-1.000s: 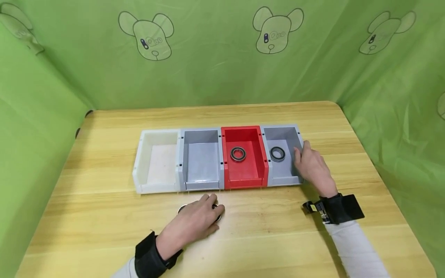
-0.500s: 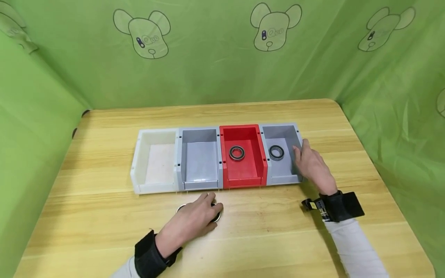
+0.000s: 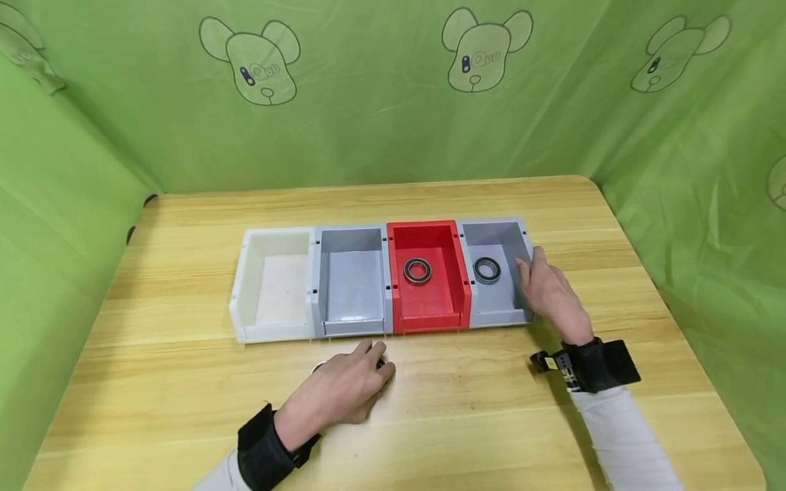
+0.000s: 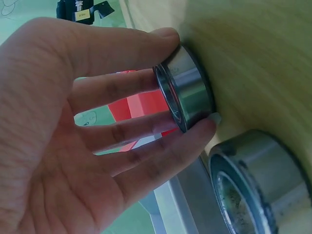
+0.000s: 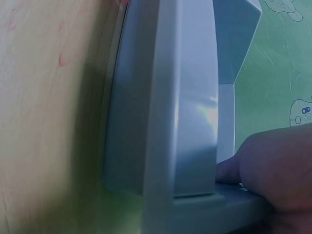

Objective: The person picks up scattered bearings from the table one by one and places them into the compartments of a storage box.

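Observation:
My left hand (image 3: 340, 385) is low over the table in front of the bins. In the left wrist view its thumb and fingers pinch a metal ball bearing (image 4: 195, 92) by the outer rim, the bearing standing close to the wood. Beside it lies a second, larger-looking bearing (image 4: 278, 180), mostly covered by the hand in the head view. At the far right, my right hand (image 3: 555, 296) grips the side wall of the right grey bin (image 3: 500, 307), thumb inside. That bin holds a bearing (image 3: 477, 271); another bearing (image 3: 408, 272) lies in the red bin (image 3: 426, 307).
A white bin (image 3: 282, 290) and a second grey bin (image 3: 354, 286) join the row on its left; nothing shows inside either. The wooden table (image 3: 479, 436) extends around them. Green cloth (image 3: 374, 136) hangs behind and at both sides.
My left thumb and fingers have drawn closer around the bearing, which now shows less in the head view. The right hand keeps its place on the bin wall. The head view has shifted slightly.

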A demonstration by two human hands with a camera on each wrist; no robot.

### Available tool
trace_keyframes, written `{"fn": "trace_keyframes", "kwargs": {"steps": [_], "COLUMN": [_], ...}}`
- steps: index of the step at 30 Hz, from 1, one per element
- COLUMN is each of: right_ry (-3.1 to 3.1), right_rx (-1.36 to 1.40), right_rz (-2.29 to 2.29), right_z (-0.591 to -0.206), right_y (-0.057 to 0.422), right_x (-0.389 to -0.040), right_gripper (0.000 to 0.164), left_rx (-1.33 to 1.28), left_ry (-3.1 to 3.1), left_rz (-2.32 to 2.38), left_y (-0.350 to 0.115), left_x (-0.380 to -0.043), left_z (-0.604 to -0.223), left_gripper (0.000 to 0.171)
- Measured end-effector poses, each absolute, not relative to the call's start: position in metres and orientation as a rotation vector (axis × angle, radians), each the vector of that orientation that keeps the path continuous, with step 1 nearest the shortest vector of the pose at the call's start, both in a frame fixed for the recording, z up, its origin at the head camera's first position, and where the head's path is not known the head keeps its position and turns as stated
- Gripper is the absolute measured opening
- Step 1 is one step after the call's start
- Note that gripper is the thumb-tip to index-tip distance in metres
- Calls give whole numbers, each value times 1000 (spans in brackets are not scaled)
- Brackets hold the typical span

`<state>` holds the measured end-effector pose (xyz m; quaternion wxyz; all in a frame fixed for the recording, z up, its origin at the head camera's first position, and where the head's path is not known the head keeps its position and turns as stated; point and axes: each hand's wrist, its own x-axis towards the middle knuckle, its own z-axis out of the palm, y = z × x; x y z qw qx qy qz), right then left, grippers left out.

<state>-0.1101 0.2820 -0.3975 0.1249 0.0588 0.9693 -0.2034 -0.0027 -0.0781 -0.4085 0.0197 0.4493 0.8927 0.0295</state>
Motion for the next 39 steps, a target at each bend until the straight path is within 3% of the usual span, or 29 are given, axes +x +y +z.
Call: {"fn": "trace_keyframes", "kwargs": {"steps": [25, 39], "right_ry": [2821, 2816], "right_rx": [153, 163], "right_rz": [-603, -606], "right_z": [-399, -400], "right_y": [282, 284], "right_x": [-109, -110], "right_gripper": [45, 47], "left_rx": [1339, 1342], "left_ry": [2878, 2974], "left_rz": [55, 137], "left_y": [-92, -104], "left_x": [-12, -31], "left_z": [-355, -338], "left_gripper": [42, 41]}}
